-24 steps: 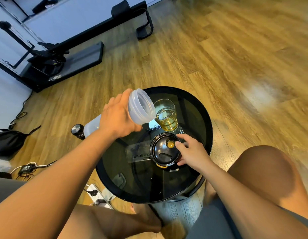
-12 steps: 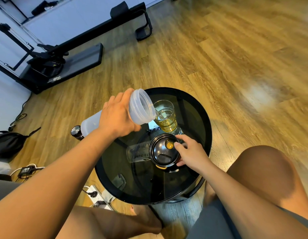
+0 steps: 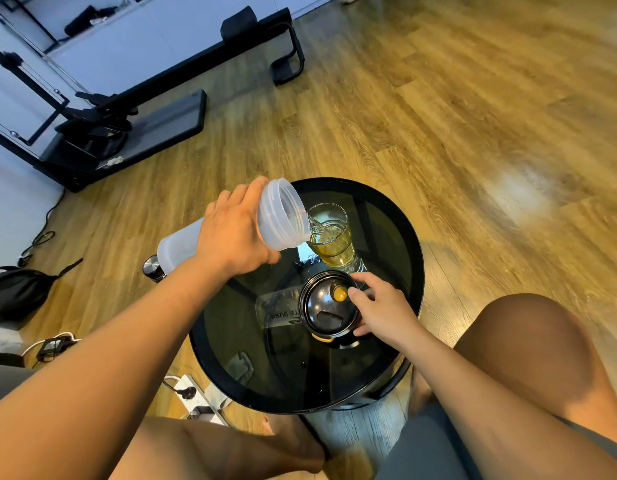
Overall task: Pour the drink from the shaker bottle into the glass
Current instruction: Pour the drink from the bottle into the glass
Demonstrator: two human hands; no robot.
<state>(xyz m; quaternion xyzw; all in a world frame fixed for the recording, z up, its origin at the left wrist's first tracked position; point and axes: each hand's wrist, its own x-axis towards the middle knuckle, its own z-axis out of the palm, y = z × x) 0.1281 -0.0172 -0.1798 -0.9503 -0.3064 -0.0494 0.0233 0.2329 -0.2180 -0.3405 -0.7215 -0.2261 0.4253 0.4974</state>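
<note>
My left hand (image 3: 232, 233) is wrapped around the shaker (image 3: 279, 214), fingers closed over its upper body, and I've got it tipped well past level with the open mouth angled down to the right. The mouth sits right at the rim of the glass (image 3: 331, 233), and a thin clear stream (image 3: 316, 226) runs from the lip into it. The glass stands upright on the far side of the round black table (image 3: 409, 271), roughly half full of yellow liquid.

My right hand (image 3: 383, 311) is down on the table nearer to me, fingers curled loosely around the edge of the black lid (image 3: 326, 306), thumb and index tip touching its right side. The lid lies flat, inside facing up, with a yellow plug (image 3: 340, 292) showing near my fingertip. It sits just in front of the glass, not touching it as far as I can see.

Below the shaker's base, a dark flask (image 3: 154, 269) stands on the wood floor (image 3: 438, 116) beside the table. A power strip (image 3: 193, 398) lies on the floor under the table's near-left edge.
</note>
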